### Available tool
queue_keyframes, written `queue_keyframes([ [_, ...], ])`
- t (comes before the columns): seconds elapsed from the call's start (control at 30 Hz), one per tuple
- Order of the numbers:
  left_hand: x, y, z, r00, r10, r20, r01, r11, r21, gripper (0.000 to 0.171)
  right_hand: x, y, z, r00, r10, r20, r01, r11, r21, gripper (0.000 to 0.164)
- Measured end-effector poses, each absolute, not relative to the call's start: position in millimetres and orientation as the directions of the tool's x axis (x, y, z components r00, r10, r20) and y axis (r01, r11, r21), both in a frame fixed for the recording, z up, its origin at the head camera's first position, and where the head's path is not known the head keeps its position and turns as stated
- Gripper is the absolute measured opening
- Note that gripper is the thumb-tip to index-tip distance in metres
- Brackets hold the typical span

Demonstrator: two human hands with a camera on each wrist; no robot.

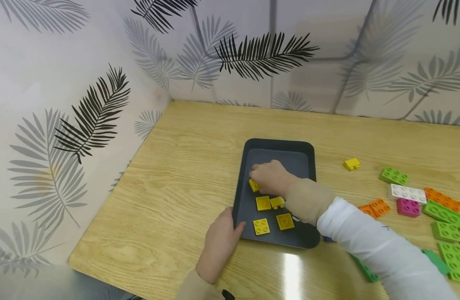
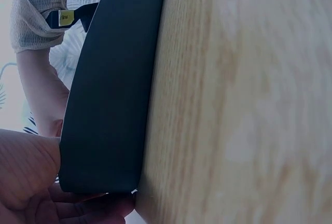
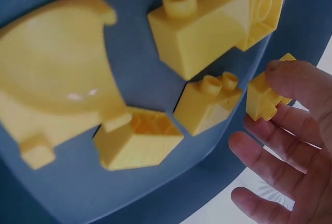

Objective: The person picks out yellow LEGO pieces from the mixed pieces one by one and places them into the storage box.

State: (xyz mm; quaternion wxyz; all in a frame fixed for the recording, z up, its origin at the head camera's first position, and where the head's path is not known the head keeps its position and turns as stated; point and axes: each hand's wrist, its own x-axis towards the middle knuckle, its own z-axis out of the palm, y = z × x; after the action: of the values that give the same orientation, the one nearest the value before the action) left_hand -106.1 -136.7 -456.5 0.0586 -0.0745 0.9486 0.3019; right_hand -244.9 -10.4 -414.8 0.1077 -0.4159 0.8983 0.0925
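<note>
In the head view a dark grey tray (image 1: 278, 156) lies on the wooden table. My left hand (image 1: 223, 237) grips its near left side, thumb at the rim; the left wrist view shows fingers (image 2: 93, 208) against the tray wall (image 2: 111, 84). Over the tray, my right hand (image 1: 273, 179) pinches a small yellow toy brick (image 3: 262, 97) between thumb and fingers, clear in the right wrist view. Several yellow bricks lie in the tray, among them a square four-stud one (image 1: 261, 226) and an upturned one (image 1: 285, 221). A large curved yellow piece (image 3: 57, 63) appears only in the right wrist view.
Right of the tray lies a lone yellow brick (image 1: 351, 164). Farther right are a white brick (image 1: 407, 193), a magenta one (image 1: 408, 207), an orange one (image 1: 443, 200) and several green ones. My right sleeve (image 1: 368, 237) covers part of this group. A patterned wall (image 1: 297, 87) borders the table's back.
</note>
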Motion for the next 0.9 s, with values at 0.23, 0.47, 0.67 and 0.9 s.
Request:
queue_keyframes([
  [0.23, -106, -136, -457, -0.984, -0.098, -0.145, -0.164, 0.811, 0.562, 0.045, -243, -16, -420, -0.625, -0.724, -0.29, -0.77, 0.633, 0.078, 0.035],
  [0.47, -106, -135, -457, -0.984, -0.11, -0.139, -0.169, 0.816, 0.553, 0.044, -243, -10, -420, -0.629, -0.737, -0.249, -0.77, 0.635, 0.064, 0.036],
  [0.67, -106, -133, -456, -0.985, -0.106, -0.139, -0.166, 0.818, 0.551, 0.045, -245, -2, -417, -0.655, -0.715, -0.245, -0.749, 0.658, 0.083, 0.037],
  [0.9, -106, -134, -457, -0.981, -0.122, -0.153, -0.187, 0.815, 0.548, 0.046, -248, 15, -409, -0.668, -0.699, -0.255, -0.734, 0.676, 0.067, 0.04],
])
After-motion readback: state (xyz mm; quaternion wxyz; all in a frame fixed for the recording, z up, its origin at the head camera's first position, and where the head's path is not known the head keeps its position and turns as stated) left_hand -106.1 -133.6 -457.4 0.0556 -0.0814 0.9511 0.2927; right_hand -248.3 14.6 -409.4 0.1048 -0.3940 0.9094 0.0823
